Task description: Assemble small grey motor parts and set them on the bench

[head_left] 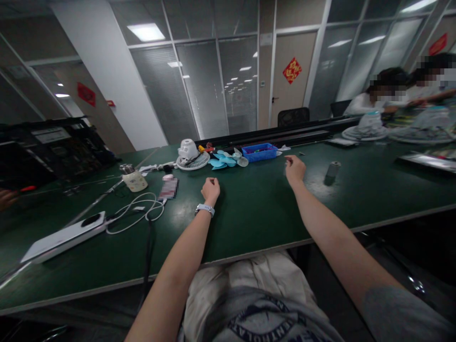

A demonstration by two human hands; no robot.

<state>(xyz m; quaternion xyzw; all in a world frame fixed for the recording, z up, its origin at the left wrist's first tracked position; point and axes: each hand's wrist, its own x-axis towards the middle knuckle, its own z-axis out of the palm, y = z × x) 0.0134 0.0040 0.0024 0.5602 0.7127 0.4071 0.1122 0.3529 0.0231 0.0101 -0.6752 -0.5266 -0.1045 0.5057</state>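
My left hand (211,190), with a pale watch on the wrist, rests on the green table (249,209), its fingers curled closed and nothing showing in them. Further right, my right hand (295,169) is bent at the wrist with fingers drawn together; whether a small thing sits between them is too blurred to tell. Beyond my hands lie light-blue fan blades (223,160), a blue basket (260,152) of small parts, and a white fan body (188,151) on its round grille (194,163). A small grey cylinder (333,169) stands right of my right hand.
At left are a white power bank (67,236) with a looped cable (126,209), a phone (168,188) and a cream container (134,181). A dark cord (147,256) hangs over the front edge. People (377,95) sit at far right beside fan parts (368,127).
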